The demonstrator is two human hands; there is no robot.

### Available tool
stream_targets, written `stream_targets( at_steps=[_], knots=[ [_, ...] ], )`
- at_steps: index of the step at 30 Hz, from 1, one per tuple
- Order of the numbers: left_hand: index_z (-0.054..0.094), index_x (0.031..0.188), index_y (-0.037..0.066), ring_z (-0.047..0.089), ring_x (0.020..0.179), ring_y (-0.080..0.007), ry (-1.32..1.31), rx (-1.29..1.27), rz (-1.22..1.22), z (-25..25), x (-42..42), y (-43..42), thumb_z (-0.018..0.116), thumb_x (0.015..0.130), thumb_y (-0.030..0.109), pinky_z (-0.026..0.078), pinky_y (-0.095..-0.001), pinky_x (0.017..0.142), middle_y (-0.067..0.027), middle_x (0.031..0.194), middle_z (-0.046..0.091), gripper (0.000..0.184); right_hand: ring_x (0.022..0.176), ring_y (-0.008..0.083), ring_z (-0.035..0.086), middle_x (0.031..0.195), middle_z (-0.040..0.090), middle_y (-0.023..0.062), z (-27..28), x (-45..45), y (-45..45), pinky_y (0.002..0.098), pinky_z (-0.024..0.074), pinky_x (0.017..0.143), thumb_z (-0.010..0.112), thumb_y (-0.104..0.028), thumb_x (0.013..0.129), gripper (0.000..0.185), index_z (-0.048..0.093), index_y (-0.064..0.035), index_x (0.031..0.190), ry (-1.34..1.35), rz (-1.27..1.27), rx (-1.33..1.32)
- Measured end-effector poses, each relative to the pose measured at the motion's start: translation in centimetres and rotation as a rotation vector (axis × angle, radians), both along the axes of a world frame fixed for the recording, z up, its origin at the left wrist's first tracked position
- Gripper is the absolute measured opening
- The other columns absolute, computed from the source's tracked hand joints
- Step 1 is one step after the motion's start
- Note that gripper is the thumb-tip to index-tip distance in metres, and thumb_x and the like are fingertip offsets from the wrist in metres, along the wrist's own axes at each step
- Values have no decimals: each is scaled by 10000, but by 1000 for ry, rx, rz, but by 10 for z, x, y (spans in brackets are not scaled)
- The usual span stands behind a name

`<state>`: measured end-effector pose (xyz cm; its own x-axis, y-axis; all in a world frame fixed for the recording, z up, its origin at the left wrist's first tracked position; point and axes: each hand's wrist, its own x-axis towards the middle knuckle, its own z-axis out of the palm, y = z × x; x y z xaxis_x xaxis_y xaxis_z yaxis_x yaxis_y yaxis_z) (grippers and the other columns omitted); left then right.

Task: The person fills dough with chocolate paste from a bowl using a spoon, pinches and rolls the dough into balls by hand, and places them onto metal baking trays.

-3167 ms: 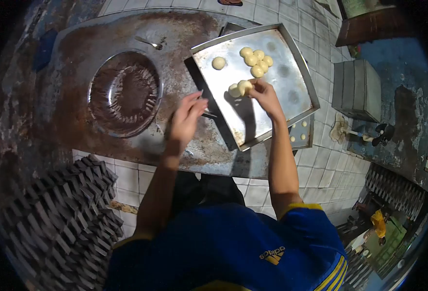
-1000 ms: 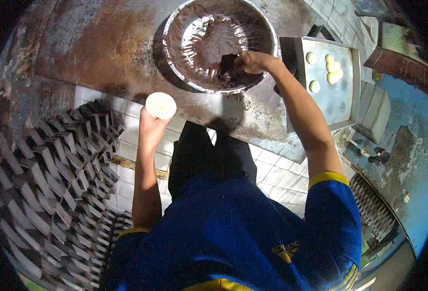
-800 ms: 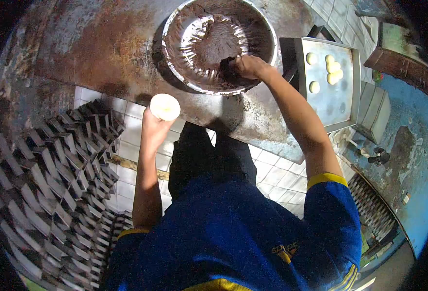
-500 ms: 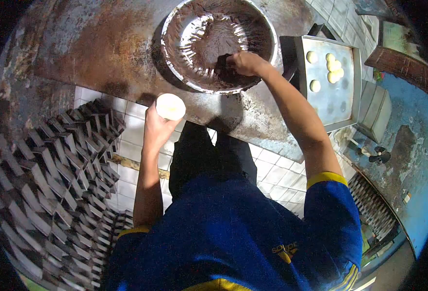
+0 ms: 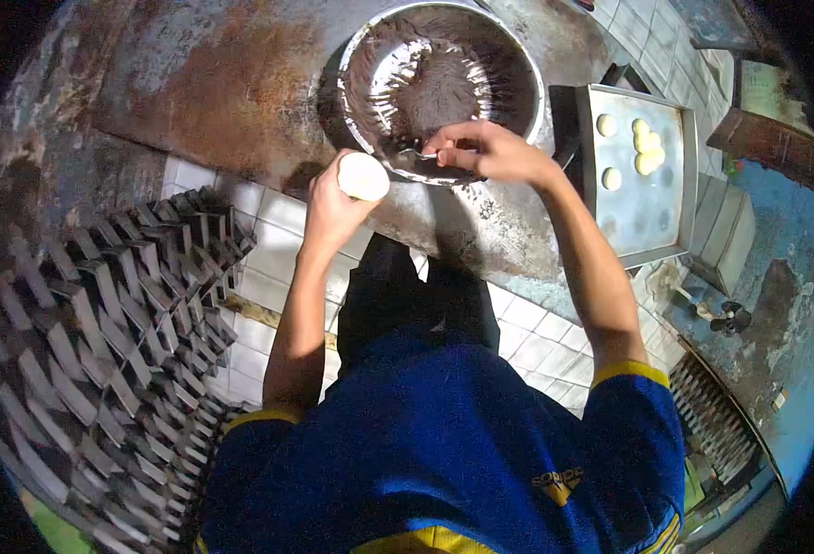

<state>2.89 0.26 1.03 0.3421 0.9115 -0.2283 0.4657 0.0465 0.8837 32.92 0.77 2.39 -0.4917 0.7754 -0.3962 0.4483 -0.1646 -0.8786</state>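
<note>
Head view: the left hand (image 5: 329,212) is raised at the near edge of a rust-stained grey metal tabletop (image 5: 222,83), with its fingers curled around a pale cream, rounded piece of dough (image 5: 364,176). The dough's broad, light face is turned up toward the camera, just beside the near left part of a round, shiny metal bowl (image 5: 515,83). Dark brown paste (image 5: 436,92) coats the inside of this bowl in streaks, with bare metal shining through.

Over the bowl's near rim, the right hand (image 5: 499,155) has its thumb and fingers closed in a pinch on a small silver metal utensil (image 5: 409,153). The tip points left toward the dough, apart from it; whether it touches the rim, I cannot tell.

Right of the bowl is a rectangular, silver-grey metal tray (image 5: 630,220) with raised sides. On it lie a cluster of pale yellow dough balls (image 5: 648,150) toward its right side and two separate cream balls (image 5: 612,178) nearer its left wall.
</note>
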Motion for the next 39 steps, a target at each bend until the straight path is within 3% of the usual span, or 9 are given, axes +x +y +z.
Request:
stream_targets(
  at_steps=[4,8,14,18,19,21,27,34,39],
  knots=[
    [684,1034,29,757,859,-230,-114,94,-39,23,23,6,914,775,155,584,-359,808,-118,931,764,368,1009,362,698,1062,688,125,49,-40,-35,425,564,899,682,-95,966,253,752,-89,1208,-75,-197,520],
    [699,974,28,748,817,-230,-149,231,-52,41,33,17,904,767,155,578,-366,776,-109,898,759,318,1022,322,651,1073,628,106,46,-65,-71,424,554,905,692,-8,855,496,714,-158,1327,-269,-348,742],
    [732,1013,4,746,840,-201,-164,92,-7,11,43,11,838,852,150,572,-347,796,-107,926,779,241,936,346,671,1036,638,141,22,-71,-130,440,557,847,661,-19,934,336,705,-71,1263,-187,-702,695],
    [759,1059,4,732,868,-155,-153,-9,-73,16,51,11,832,896,168,565,-322,821,-79,958,791,243,912,385,721,1060,703,215,-106,-37,-221,439,560,813,650,-124,1013,164,688,7,1104,-407,-923,185],
    [762,1056,20,727,852,-149,-186,-5,-153,17,52,9,855,881,168,563,-315,810,-55,945,786,248,1066,455,690,1188,703,232,-132,-20,-239,506,540,919,638,-171,1007,222,673,0,1145,-418,-860,-127],
    [758,1055,23,723,894,-135,-184,16,-223,21,55,6,864,878,161,561,-315,839,-49,975,788,248,1135,446,668,1280,665,238,-156,1,-258,483,541,985,691,-277,995,337,686,-20,1213,-620,-572,58],
    [730,1064,29,701,938,-130,-189,-77,-610,52,82,-4,868,849,159,552,-330,859,-67,1016,773,287,1184,299,651,1329,620,155,79,-21,-139,426,536,1032,950,-395,755,838,611,-79,1454,-55,-611,496],
    [647,1225,27,670,1091,-132,-281,-236,-749,100,97,-4,849,844,134,533,-339,945,-53,1155,739,445,970,179,699,1015,690,74,126,-5,-126,341,582,897,914,-189,822,390,779,-14,1143,39,-591,398],
    [599,1259,38,647,1037,-115,-559,-458,-622,117,87,-11,799,916,134,523,-297,916,-46,1191,713,408,933,149,710,1062,720,82,126,-9,-134,345,581,845,848,-186,909,327,773,-9,1174,252,-734,284]
  ],
)
